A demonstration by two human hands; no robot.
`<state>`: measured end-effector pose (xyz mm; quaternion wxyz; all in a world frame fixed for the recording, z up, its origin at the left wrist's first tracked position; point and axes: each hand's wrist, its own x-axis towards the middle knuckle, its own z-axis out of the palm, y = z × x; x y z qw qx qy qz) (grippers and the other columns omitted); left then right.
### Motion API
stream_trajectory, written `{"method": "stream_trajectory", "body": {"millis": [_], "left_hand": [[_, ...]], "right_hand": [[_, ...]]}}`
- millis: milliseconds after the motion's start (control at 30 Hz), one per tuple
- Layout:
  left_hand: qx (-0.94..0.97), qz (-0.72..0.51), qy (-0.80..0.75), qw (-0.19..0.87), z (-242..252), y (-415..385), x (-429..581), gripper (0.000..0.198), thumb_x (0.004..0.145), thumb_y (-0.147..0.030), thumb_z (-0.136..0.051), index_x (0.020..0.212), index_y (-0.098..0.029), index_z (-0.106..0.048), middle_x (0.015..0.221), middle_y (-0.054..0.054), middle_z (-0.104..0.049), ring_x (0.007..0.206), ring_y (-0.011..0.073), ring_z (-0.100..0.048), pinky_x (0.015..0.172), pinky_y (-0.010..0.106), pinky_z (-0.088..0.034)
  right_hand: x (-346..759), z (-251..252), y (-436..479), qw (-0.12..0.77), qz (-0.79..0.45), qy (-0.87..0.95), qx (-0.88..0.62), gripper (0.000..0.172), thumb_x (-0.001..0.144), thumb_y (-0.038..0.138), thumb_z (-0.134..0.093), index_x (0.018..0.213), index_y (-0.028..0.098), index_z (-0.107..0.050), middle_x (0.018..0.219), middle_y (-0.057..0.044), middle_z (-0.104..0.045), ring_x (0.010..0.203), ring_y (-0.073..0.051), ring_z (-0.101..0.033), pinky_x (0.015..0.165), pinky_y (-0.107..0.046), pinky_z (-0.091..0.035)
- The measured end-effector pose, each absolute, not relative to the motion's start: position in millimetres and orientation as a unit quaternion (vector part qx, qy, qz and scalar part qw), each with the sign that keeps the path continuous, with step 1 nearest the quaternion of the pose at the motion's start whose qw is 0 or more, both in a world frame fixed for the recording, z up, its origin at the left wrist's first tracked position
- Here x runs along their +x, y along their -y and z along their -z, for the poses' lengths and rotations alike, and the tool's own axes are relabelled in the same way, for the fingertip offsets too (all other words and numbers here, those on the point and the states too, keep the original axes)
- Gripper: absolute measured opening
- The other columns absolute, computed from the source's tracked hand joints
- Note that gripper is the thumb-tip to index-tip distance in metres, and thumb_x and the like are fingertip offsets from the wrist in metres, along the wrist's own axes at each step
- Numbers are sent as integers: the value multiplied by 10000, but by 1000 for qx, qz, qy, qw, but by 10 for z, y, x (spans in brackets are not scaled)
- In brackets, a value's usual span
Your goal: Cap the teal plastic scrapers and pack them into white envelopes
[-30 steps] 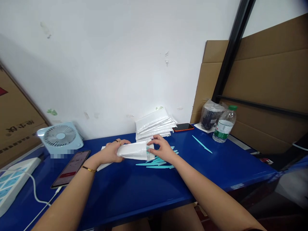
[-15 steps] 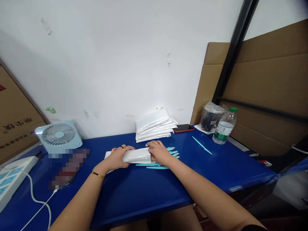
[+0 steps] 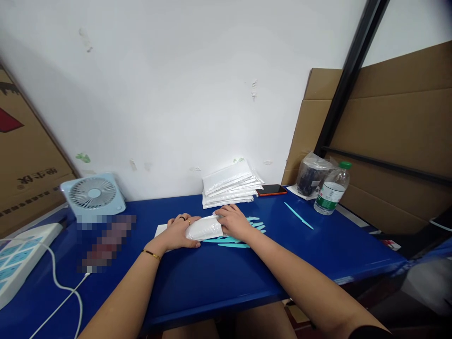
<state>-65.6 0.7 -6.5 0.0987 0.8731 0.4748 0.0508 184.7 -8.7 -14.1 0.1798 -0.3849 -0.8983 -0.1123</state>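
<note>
A white, shiny plastic packet (image 3: 205,228) lies low over the table between my two hands. My left hand (image 3: 179,232) is closed round its left end, thumb along the near side. My right hand (image 3: 232,221) grips the right end, its fingers bent over the top edge; the fingertips are partly hidden. Under and beside the right hand lie several thin, teal, knife-shaped plastic pieces (image 3: 233,245). A flat white piece (image 3: 160,230) shows behind my left hand. Beyond the hands stands a stack of similar white packets (image 3: 229,181), against the wall.
On the blue table (image 3: 212,282), a single teal piece (image 3: 298,215) lies to the right. A phone (image 3: 271,189), a bottle (image 3: 331,190) and a bagged dark container (image 3: 310,176) stand at the back right. At left are a fan (image 3: 93,194), a power strip (image 3: 26,256) and a white cable (image 3: 56,278).
The view has shifted slightly. The packet has tilted and its upper face now shows more crinkled plastic; my left hand has turned a little over it. Both hands stay on the packet.
</note>
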Motion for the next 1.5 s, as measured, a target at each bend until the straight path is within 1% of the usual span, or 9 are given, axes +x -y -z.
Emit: {"method": "stream_trajectory", "body": {"millis": [167,400,567,700,867,1000,1167,1267,1500], "left_hand": [[863,-48,-494,97,66,-44,-807,884,559,-662,-616,1341,-348,-348,1212,81,-460,1151,319,-386,961,424,-234],[842,-32,-536,49,-39,-317,-1032,785,626,-575,-594,1341,-354,-357,1341,67,-423,1252,332,-313,995,490,-208],[832,-19,-552,51,26,-452,-987,730,737,-593,-452,1389,-315,-276,1461,50,-269,1337,302,-203,1046,530,-129],[822,-12,-565,72,149,-436,-868,797,746,-709,-325,1417,-303,-183,1494,45,-160,1364,293,-126,1054,548,-108],[806,-9,-587,78,224,-398,-845,914,692,-763,-352,1426,-252,-163,1498,95,-75,1366,339,-48,1030,610,-56],[792,-25,-595,132,196,-423,-928,863,708,-754,-352,1395,-237,-289,1486,119,-137,1360,358,-70,1020,625,-63],[735,-228,-601,214,11,-600,-642,843,788,-722,-215,1377,-127,-315,1441,139,-290,1334,268,-249,1081,399,-202],[673,-315,-587,322,-118,-791,-289,823,805,-718,-141,1364,-137,-311,1395,155,-373,1249,251,-404,1010,353,-331],[519,-336,-564,548,-232,-1119,118,916,755,-773,-165,1339,-75,-268,1159,211,-564,989,215,-603,880,318,-465]], "right_hand": [[2258,-18,115,189,128,889,-398,130,811,282,-591,819,222,-707,1209,-43,-555,1119,-247,-420,956,-416,-250],[2960,37,249,169,28,872,-459,210,842,362,-536,921,253,-697,1235,-64,-526,1093,-249,-475,920,-416,-327],[2929,113,338,169,-135,848,-484,624,822,553,-474,1375,303,-332,1446,-61,-300,1304,-264,-286,1033,-423,-268],[2710,130,426,97,-187,872,-442,840,713,658,-537,1414,344,-197,1505,-21,-142,1368,-303,-93,1097,-467,-107],[2476,129,546,97,-165,890,-414,719,794,630,-446,1410,330,-226,1499,-16,-172,1372,-276,-92,1103,-452,-119],[2482,129,549,158,-139,885,-414,684,824,573,-455,1412,298,-238,1481,-51,-228,1359,-266,-165,1100,-470,-128],[2627,216,383,357,-141,792,-475,406,905,429,-377,1246,235,-482,1250,-78,-525,1174,-222,-455,1001,-380,-346],[2778,297,263,428,-158,718,-526,330,909,400,-358,1097,217,-558,1079,-61,-597,998,-198,-554,876,-326,-436],[3189,381,112,340,-125,720,-592,204,816,318,-490,951,217,-606,1004,-56,-584,948,-221,-534,787,-350,-454]]}}
